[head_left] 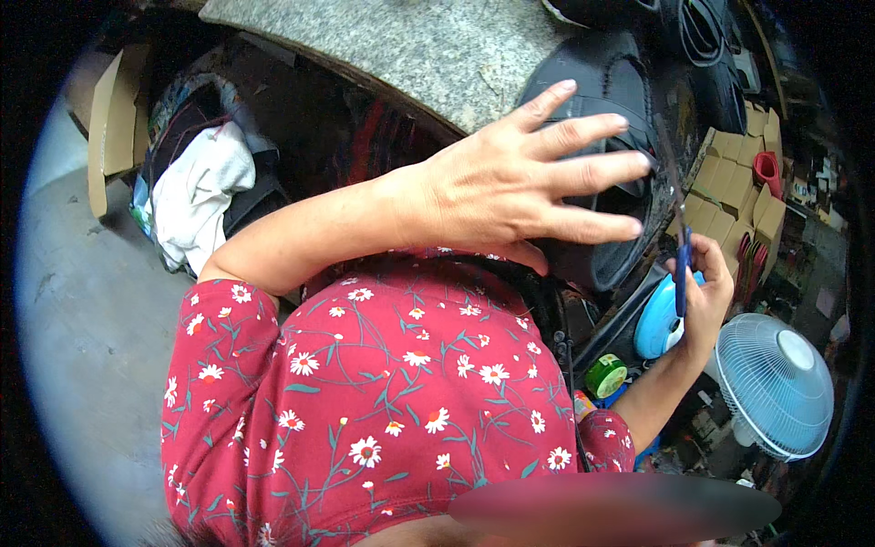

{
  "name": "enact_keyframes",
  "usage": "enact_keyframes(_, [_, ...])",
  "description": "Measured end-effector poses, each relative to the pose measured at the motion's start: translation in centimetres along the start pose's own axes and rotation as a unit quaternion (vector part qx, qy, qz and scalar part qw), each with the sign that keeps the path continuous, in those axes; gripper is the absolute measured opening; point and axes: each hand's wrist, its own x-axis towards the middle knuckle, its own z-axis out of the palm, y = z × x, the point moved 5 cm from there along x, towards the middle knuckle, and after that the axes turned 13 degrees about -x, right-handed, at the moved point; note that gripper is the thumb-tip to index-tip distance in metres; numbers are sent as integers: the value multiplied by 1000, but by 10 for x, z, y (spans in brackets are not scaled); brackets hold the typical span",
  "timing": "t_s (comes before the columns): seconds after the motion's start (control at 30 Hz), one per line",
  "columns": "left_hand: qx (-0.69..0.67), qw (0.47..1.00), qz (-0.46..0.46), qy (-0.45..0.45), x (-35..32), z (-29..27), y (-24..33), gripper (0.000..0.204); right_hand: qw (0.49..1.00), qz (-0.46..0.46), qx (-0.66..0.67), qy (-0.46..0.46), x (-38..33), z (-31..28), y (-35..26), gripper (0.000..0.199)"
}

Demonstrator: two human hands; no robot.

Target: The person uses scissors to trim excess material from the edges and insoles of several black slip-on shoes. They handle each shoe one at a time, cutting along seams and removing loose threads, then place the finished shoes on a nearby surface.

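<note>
My left hand (519, 178) reaches across from the left with its fingers spread, above a black shoe (583, 77). Whether the palm rests on the shoe cannot be told, as the hand hides part of it. On the right, my right hand (706, 296) is closed round the dark blue handle (682, 273) of a slim tool with a thin dark blade. The blade (673, 173) points up along the shoe's right side; its exact kind is unclear. Behind that hand shows a light blue rounded object (654, 319).
A speckled stone slab (392, 46) lies at the top, with more black shoes (702, 36) at upper right. Cardboard boxes (729, 173), a table fan (775, 387) and a green tape roll (605, 376) are on the right. White cloth (200, 187) lies at left.
</note>
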Motion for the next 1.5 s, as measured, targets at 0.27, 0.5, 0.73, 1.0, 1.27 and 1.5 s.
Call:
enact_keyframes(0.27, [35,996,41,76,-8,-27,17,22,997,24,75,10,-6,34,17,29])
enact_keyframes(0.5, [157,985,47,-45,-25,-36,56,17,998,-66,-5,16,-11,80,-9,36])
enact_keyframes(0.73, [110,989,-21,-95,-33,-13,26,19,993,-76,-80,44,-10,89,-22,42])
enact_keyframes(1.0, [135,975,-174,-20,-34,-38,1,68,993,-72,-82,38,-16,91,-15,43])
enact_keyframes(1.27, [139,973,-141,-120,-39,-40,-4,74,981,-146,-117,50,0,84,-28,42])
enact_keyframes(1.5, [3,972,-223,67,-49,-65,-39,28,944,-232,-233,22,28,60,-71,42])
